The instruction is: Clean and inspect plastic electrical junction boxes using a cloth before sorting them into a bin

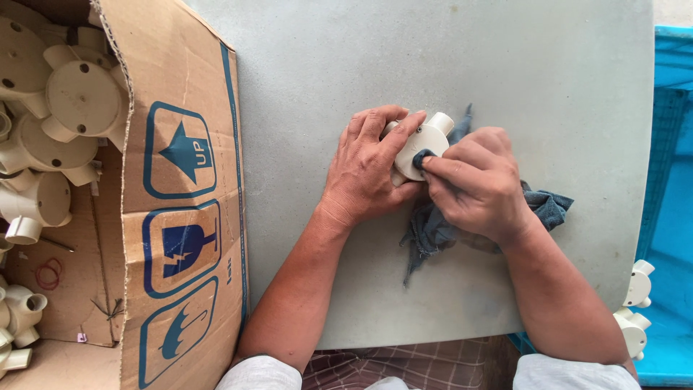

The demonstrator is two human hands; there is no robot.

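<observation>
Right in the middle of the grey tabletop (505, 65), the cream plastic junction box (421, 148) sits pinned between both hands. It's a round, pale fitting with a flat circular face and stubby tube outlets poking from its rim, one clearly jutting up and to the right. The left hand (364, 170) is curled over its left side, fingers wrapped around the top edge and thumb underneath, gripping it firmly against the tabletop. The right hand (480, 184) is closed on a dark blue-grey cloth (433, 227), the fingertips pressing a fold of it flat onto the round face of the fitting. The rest of the cloth trails out beneath that hand, bunched to the right and dangling toward the near edge. Off to the left stands an open cardboard box (180, 217) with blue handling symbols printed on its flap, loaded with more cream fittings (79, 97) of the same kind. Over at the right, a blue crate (675, 217) sits just beside the tabletop, with a couple of similar fittings (635, 310) near its lower corner.
</observation>
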